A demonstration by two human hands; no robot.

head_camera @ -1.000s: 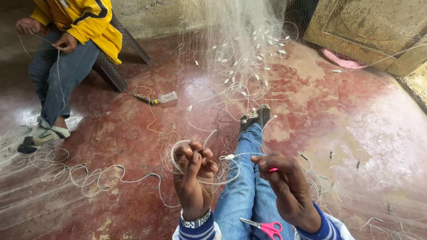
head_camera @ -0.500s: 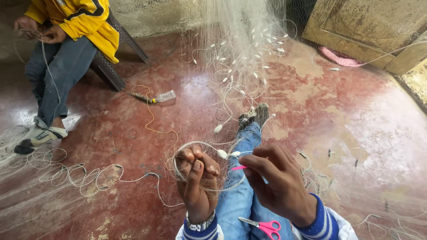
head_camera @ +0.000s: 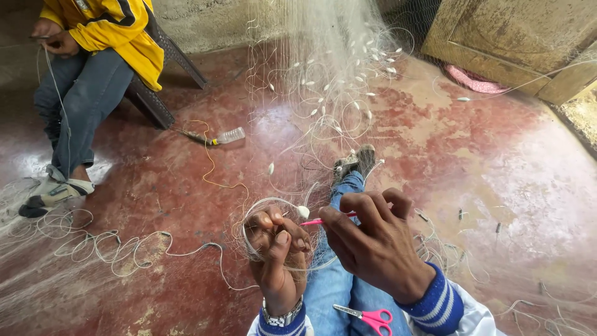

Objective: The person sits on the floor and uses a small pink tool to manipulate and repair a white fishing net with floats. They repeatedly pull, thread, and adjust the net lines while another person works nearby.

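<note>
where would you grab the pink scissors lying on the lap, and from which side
Grip the pink scissors by the looped handles at their right end, coming down from above on the right. The blades point left toward the left hand, and the scissors lie flat on the jeans.

Pink-handled scissors [head_camera: 367,317] are seen on blue jeans [head_camera: 336,286]; white netting [head_camera: 323,68] is spread over a mottled red floor [head_camera: 155,186]; a yellow jacket [head_camera: 118,28] is worn nearby.

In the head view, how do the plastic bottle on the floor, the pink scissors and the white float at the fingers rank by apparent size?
1. Pink scissors, though they lie nearer the camera, so unsure.
2. Plastic bottle, looking nearly alike.
3. White float, clearly smallest.
</note>
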